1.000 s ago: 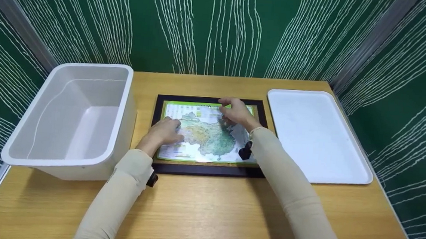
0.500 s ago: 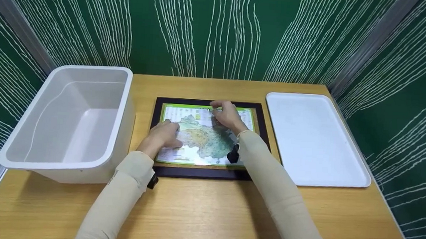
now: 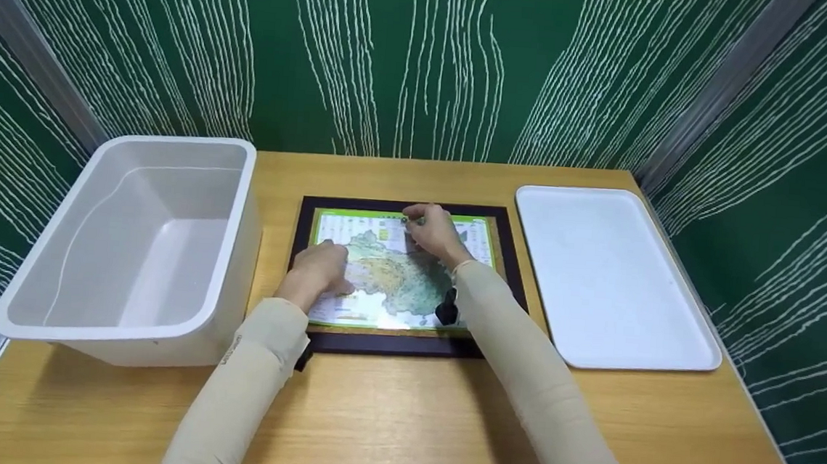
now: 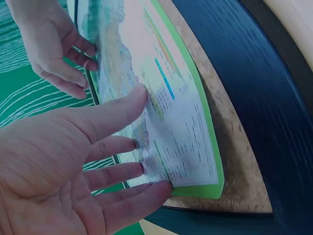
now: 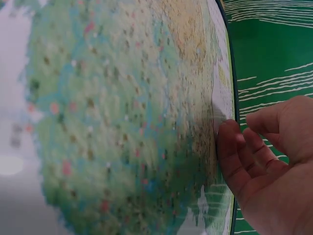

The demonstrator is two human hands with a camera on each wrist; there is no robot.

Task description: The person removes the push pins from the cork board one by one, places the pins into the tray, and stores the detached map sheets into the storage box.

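Observation:
A glossy green-bordered map sheet [image 3: 382, 270] lies on a cork board with a dark frame [image 3: 394, 346] at the table's middle. My left hand [image 3: 320, 265] rests over the map's left side, fingers and thumb [image 4: 120, 108] extended and spread, tips right at the sheet. Over the map's top edge is my right hand [image 3: 437, 232], its fingers [image 5: 230, 156] loosely bent, their tips at the sheet. The thumb stands apart from them, with no object plainly seen between. A small dark round spot [image 3: 405, 220] shows on the map's top edge by the right fingertips.
A deep white plastic bin [image 3: 234, 248] stands at the left, beside the frame. To the right lies a shallow white tray [image 3: 617, 283]. Green walls with white wavy lines [image 3: 425, 65] close off the back and sides of the wooden table [image 3: 386, 419].
My right hand has moved left along the map's top edge, up to the dark spot. The left hand stays at the map's left side. The head view has shifted slightly, so everything sits lower.

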